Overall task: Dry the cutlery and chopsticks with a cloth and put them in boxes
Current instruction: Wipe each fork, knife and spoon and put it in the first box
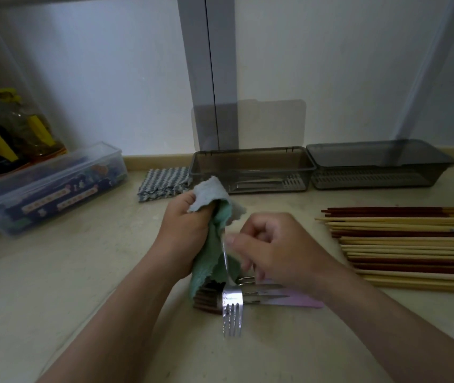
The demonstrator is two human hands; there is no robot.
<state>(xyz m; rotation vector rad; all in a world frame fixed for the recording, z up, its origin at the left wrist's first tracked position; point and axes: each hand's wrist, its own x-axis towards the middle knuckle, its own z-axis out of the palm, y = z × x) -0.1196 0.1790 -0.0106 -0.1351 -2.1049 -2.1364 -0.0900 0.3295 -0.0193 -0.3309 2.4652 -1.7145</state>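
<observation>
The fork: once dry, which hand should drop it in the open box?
Probably the right hand: it pinches the fork, while the left hand is full of the cloth, and the open box lies just beyond.

counter [82, 272] | back: striped cloth [165, 183], grey box [250, 168], second grey box [380, 157] | right: chopsticks [408, 250] | left: clear container [49, 189] | front: pink mat [303, 301]

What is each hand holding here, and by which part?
Right hand pinches the fork mid-handle, tines toward the camera. Left hand grips the cloth, seemingly bunched round the fork's upper handle.
</observation>
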